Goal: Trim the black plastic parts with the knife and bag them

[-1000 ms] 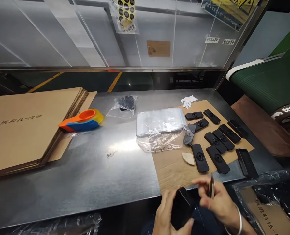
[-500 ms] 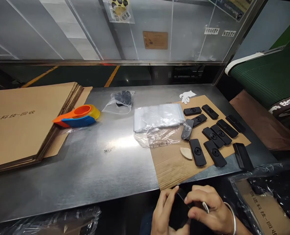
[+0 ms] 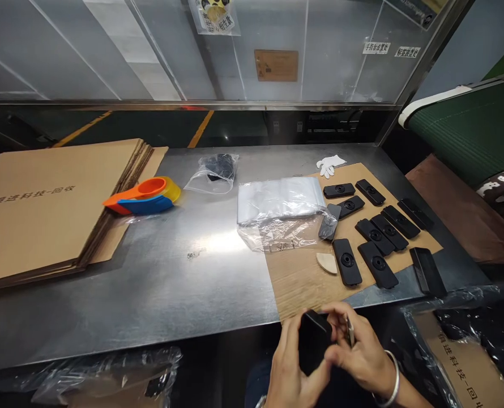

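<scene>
My left hand [image 3: 292, 362] is wrapped round a black plastic housing [image 3: 314, 343], held tilted just off the table's front edge. My right hand [image 3: 358, 345] is closed at the housing's right side, its thumb close to the part. Between the right fingers a thin silvery metal tool [image 3: 350, 330] shows; most of it is hidden, so its exact kind cannot be made out. Beyond the hands, several similar black plastic parts [image 3: 347, 262] with round centres lie on a cardboard sheet [image 3: 294, 289]. A pale wedge-shaped pad [image 3: 327, 263] lies beside them.
Clear plastic bags [image 3: 277, 201] lie on the metal table [image 3: 171, 289]. Flattened cartons [image 3: 52, 209] are stacked left, with orange, blue and yellow tape holders [image 3: 145, 198] beside them. A white glove [image 3: 330, 165] lies at the back. A green conveyor [image 3: 468, 122] stands right.
The black housing has come up and tipped, so its top edge now shows above the fingers. My right hand has turned, with the metal tool more upright. The view has shifted slightly.
</scene>
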A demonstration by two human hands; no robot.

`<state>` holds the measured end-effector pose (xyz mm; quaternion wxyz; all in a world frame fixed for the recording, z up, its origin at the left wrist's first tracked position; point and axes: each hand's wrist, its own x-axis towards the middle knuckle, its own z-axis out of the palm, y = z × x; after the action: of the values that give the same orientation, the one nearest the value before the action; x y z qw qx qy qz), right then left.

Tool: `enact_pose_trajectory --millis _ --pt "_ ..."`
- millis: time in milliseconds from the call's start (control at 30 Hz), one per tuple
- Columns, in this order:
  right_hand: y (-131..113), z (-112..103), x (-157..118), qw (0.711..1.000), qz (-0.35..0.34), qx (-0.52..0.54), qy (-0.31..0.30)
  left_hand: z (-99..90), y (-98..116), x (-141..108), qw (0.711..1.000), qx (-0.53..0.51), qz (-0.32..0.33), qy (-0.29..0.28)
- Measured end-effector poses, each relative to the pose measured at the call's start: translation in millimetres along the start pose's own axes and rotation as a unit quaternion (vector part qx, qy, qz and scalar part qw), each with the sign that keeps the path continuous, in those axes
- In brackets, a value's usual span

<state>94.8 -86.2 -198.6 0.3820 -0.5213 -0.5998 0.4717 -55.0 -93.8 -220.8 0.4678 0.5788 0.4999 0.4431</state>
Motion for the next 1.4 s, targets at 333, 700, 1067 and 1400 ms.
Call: enact_pose_trajectory --millis 333,700,1067,1400 --pt "-0.3 8.5 31.5 0.992 0.094 0.042 0.077 -13.9 14.6 24.0 0.809 -0.454 -0.316 -0.199" --pt "-18.6 -0.6 8.7 0.983 0.034 -0.105 -0.15 -27.0 10.9 41.7 0.722 -0.585 -0.361 0.08" --pt "-18.9 29.9 -5.0 0.96 0.032 -0.14 -0.241 -27.1 15.7 40.4 0.757 -0.554 -0.289 0.191" --pt "-20.2 31.2 -1.9 0.96 0.022 -0.097 -0.263 -27.1 15.5 37.1 0.798 -0.519 -0.24 0.189"
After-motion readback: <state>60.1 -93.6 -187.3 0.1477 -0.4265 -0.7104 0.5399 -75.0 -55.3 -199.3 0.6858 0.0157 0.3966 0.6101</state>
